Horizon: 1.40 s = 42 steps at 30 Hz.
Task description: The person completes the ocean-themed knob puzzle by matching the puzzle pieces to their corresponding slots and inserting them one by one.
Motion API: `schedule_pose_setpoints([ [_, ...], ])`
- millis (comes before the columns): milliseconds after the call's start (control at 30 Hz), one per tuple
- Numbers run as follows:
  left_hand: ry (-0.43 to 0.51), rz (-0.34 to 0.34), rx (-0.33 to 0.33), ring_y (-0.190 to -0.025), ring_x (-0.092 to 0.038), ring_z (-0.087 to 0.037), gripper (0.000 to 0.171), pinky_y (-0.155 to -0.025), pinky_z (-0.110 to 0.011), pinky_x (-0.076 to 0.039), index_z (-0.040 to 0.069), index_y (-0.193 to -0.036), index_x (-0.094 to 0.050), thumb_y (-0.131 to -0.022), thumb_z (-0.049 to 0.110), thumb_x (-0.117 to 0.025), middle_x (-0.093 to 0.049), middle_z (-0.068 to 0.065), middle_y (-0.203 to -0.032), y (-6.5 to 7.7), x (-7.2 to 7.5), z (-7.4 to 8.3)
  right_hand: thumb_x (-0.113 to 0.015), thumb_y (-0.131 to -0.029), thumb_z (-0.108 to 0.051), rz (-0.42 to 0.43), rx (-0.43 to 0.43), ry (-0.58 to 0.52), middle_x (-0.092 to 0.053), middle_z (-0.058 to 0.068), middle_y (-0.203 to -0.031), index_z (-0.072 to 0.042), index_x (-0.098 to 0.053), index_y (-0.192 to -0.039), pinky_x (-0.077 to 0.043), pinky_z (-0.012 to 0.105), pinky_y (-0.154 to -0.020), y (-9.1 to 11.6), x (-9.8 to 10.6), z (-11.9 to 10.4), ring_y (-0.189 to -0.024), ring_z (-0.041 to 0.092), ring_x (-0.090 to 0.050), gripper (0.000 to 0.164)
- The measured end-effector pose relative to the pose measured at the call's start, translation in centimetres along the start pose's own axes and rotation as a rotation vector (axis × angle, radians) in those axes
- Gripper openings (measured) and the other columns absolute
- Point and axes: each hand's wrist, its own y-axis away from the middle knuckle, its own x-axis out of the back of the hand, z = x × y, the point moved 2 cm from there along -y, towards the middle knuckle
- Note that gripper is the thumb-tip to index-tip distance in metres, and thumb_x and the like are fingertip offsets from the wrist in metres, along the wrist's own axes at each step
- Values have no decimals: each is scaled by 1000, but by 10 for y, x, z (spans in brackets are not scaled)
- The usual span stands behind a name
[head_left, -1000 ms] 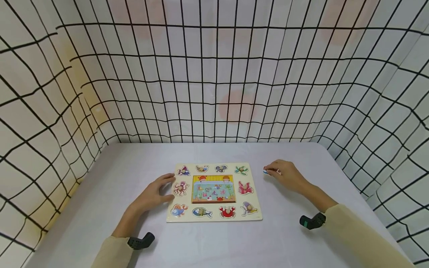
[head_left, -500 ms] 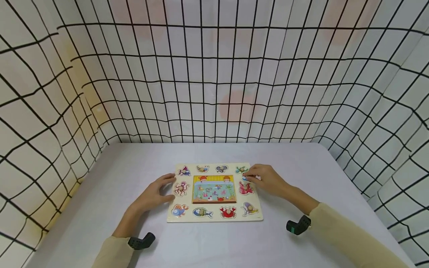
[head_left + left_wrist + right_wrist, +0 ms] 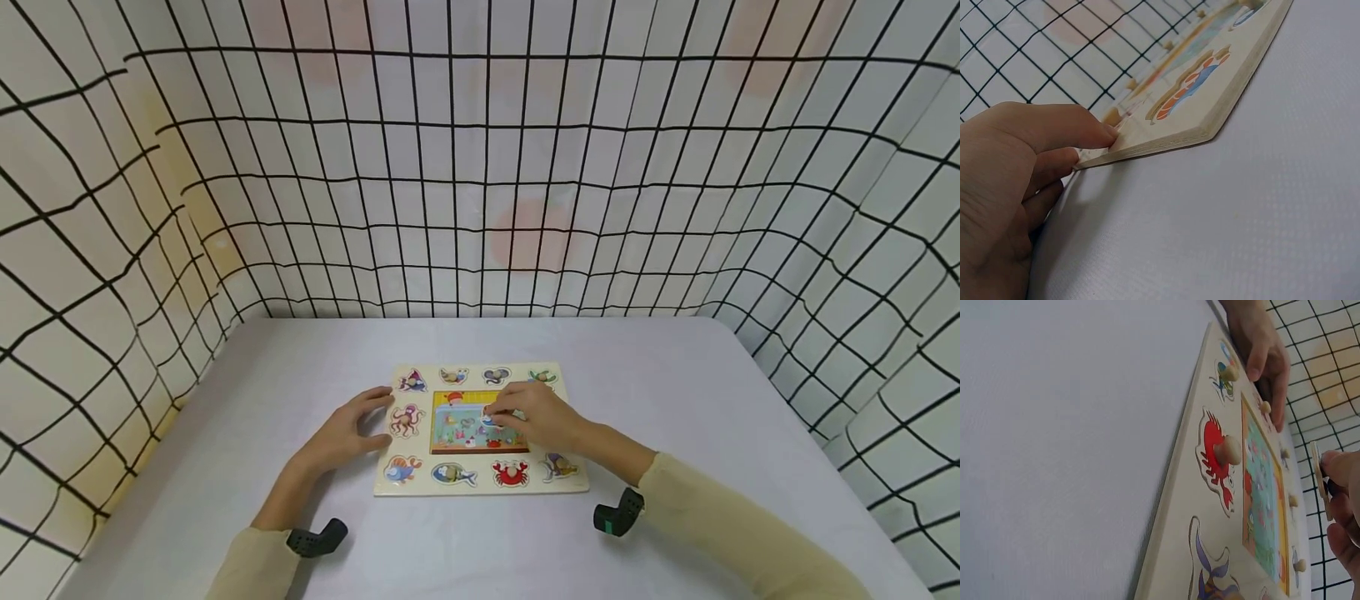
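A wooden knob puzzle board with sea animal pictures around a central aquarium scene lies on the table. My left hand stays at its left edge, and in the left wrist view the thumb touches the board's rim. Over the aquarium scene, my right hand pinches a small flat puzzle piece. Seen edge-on in the right wrist view, that piece is held raised above the board; its picture is mostly hidden. The orange and blue picture in the near left corner shows as a recess with no knob.
A red crab piece and a fish piece sit along the near side, knobs up. An octopus picture is by the left hand. White cloth covers the table, and black netting stands around the back and sides.
My right hand has carried the puzzle piece leftward from beside the board, across its right edge, to over the central scene. The left hand and the board have stayed in place.
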Motion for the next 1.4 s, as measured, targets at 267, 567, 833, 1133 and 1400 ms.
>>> schedule_pose_setpoints([
  [267, 7, 5, -21, -151, -27, -43, 70, -119, -63, -21, -4, -147, -53, -86, 15, -81, -40, -16, -161, -1, 0, -1, -75, -97, -13, -62, -5, 4, -72, -2, -105, -7, -80, -114, -55, 18, -76, -13, -11, -18, -92, 7, -63, 19],
  [567, 2, 5, -24, -150, -27, -44, 69, -119, -64, -21, -4, -147, -53, -86, 16, -80, -40, -17, -160, -2, 1, -1, -74, -98, -17, -91, 26, 40, -74, -3, -103, -9, -80, -112, -53, 16, -80, -34, -33, -42, -93, 6, -65, 18],
  [833, 14, -3, -40, -150, -27, -44, 68, -119, -65, -22, -3, -147, -54, -86, 14, -80, -40, -17, -160, -1, 1, 0, -72, -100, -21, -132, 28, 56, -74, -6, -101, -10, -81, -112, -48, 11, -83, -54, -64, -63, -92, -1, -62, 19],
  [1133, 30, 3, -52, -150, -27, -43, 69, -119, -64, -22, -3, -146, -54, -85, 13, -80, -41, -16, -160, -1, 2, 0, -73, -99, -22, -149, 44, 71, -73, -12, -99, -16, -83, -107, -46, 13, -87, -64, -88, -71, -93, -5, -61, 14],
  [1400, 33, 4, -49, -150, -27, -43, 69, -119, -64, -21, -3, -147, -54, -85, 13, -81, -40, -16, -160, -1, 1, -3, -74, -98, -23, -179, 36, 75, -74, -13, -98, -17, -84, -105, -45, 12, -82, -67, -101, -73, -92, -6, -62, 14],
])
